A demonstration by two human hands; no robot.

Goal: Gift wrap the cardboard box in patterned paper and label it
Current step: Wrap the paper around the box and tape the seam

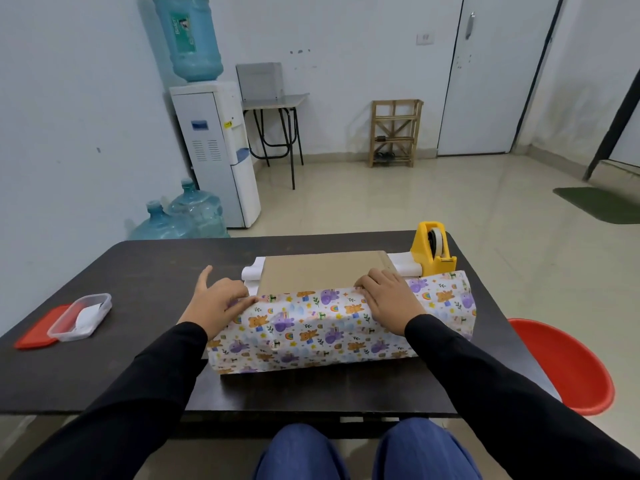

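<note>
- cardboard box [322, 271] sits mid-frame on the dark table [138, 358], with the patterned paper [329, 327] pulled up over its near side
- left hand [218, 299] pinches the paper's top edge, one finger sticking up
- right hand [391, 294] grips the same edge on the box top, fingers bent and close together
- yellow tape dispenser [433, 251] is right of centre, behind the paper
- clear tub [81, 317] with a red lid [38, 327] is at the left edge

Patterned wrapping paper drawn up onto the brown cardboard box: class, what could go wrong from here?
The left hand and right hand both hold the patterned wrapping paper on the brown cardboard box; freeing one for the yellow tape dispenser may let it slip. The paper overhangs more on the right, so the ends might fold unevenly.
</note>
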